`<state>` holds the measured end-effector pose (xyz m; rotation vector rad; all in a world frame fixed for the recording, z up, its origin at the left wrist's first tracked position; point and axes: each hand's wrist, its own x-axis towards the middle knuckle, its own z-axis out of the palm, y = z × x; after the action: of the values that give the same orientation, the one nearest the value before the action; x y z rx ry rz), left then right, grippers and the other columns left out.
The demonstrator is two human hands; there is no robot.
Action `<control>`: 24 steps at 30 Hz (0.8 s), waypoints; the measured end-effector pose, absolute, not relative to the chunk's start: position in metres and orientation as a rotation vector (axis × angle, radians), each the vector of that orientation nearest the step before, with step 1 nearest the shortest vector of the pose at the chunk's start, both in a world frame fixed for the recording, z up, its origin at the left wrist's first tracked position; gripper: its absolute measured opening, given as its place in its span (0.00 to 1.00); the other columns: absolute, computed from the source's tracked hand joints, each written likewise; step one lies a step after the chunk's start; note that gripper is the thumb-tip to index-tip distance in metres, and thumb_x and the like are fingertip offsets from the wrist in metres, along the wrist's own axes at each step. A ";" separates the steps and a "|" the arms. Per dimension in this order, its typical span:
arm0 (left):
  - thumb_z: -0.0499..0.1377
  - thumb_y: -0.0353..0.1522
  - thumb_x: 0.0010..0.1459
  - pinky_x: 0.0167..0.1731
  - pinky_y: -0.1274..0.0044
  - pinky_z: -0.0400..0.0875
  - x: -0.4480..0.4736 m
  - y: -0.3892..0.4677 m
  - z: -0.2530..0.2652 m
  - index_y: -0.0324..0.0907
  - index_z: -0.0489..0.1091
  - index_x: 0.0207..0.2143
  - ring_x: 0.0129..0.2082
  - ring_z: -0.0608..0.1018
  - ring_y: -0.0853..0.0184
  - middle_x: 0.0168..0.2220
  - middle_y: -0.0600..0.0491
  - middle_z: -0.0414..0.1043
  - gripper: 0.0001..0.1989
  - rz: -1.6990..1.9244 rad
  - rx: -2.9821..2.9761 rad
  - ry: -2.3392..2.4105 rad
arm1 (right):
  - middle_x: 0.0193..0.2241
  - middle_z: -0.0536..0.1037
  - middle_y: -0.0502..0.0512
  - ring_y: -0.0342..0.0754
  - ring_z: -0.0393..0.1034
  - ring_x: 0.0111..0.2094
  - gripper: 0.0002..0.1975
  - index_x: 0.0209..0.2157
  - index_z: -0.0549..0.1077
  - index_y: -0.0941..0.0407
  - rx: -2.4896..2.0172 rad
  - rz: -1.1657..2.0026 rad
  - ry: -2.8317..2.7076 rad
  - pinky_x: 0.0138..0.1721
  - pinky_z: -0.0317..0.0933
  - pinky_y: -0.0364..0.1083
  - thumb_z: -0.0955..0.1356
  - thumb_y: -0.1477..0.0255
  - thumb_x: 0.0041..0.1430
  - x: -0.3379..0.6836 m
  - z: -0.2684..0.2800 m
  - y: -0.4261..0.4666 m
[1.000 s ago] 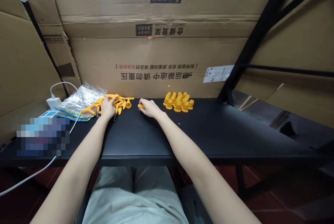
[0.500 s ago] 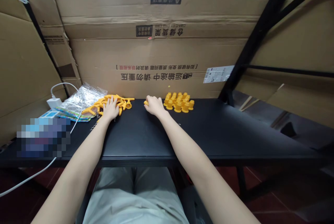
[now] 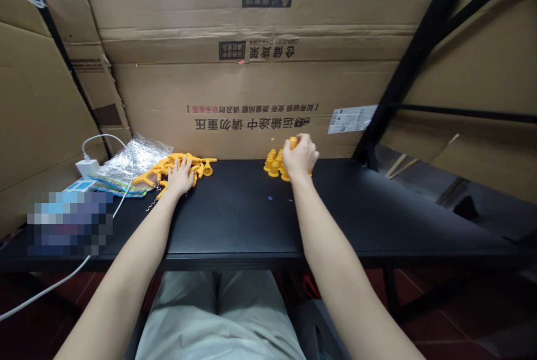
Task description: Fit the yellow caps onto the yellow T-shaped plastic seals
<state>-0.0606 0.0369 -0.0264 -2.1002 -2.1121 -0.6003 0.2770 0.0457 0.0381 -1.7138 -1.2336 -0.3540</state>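
Observation:
My left hand point(image 3: 182, 178) lies with its fingers spread on a heap of yellow branching plastic pieces point(image 3: 157, 167). One piece with a round flared end point(image 3: 208, 170) sticks out to the right of the fingers. At the back of the table, my right hand point(image 3: 302, 157) is closed round a yellow flanged plastic cup point(image 3: 293, 141), whose top shows above the thumb side. Below and beside that hand stand several similar yellow cups point(image 3: 273, 167) in a cluster, partly hidden by it. Whether the held cup touches them I cannot tell.
Left of the heap are crumpled clear plastic wrap point(image 3: 140, 153), a colourful packet point(image 3: 121, 188), a white charger point(image 3: 87, 167) with a cable, and a blurred-out item point(image 3: 69, 223). A cardboard wall point(image 3: 251, 86) stands behind the black table point(image 3: 235, 220). A black post point(image 3: 403, 69) rises at right.
My right hand has moved right from the middle of the table to the cup cluster, carrying a yellow cup. My left hand has stayed on the heap.

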 end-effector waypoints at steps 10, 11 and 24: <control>0.45 0.37 0.62 0.62 0.50 0.44 -0.060 0.037 -0.028 0.46 0.54 0.64 0.68 0.47 0.50 0.68 0.48 0.46 0.28 -0.644 -2.096 -2.104 | 0.40 0.73 0.63 0.58 0.66 0.44 0.13 0.42 0.66 0.55 -1.989 -0.141 -0.813 0.46 0.56 0.60 0.64 0.72 0.53 0.349 -0.002 0.056; 0.45 0.37 0.62 0.62 0.50 0.44 -0.060 0.036 -0.028 0.46 0.54 0.64 0.68 0.46 0.50 0.68 0.49 0.45 0.28 -0.640 -2.096 -2.101 | 0.40 0.73 0.62 0.57 0.67 0.43 0.13 0.41 0.66 0.55 -1.998 -0.093 -0.801 0.46 0.57 0.60 0.64 0.73 0.52 0.349 -0.004 0.057; 0.49 0.36 0.60 0.60 0.47 0.45 -0.056 0.029 -0.023 0.48 0.63 0.57 0.67 0.52 0.51 0.66 0.47 0.52 0.22 -0.652 -2.135 -2.000 | 0.47 0.68 0.66 0.59 0.65 0.48 0.13 0.42 0.67 0.57 -1.962 -0.006 -0.845 0.49 0.55 0.60 0.63 0.76 0.51 0.333 0.005 0.046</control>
<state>-0.0557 0.0291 -0.0227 -2.1346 -2.0001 -0.6523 0.3333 0.0463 0.0050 -1.9622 -0.8445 -0.0064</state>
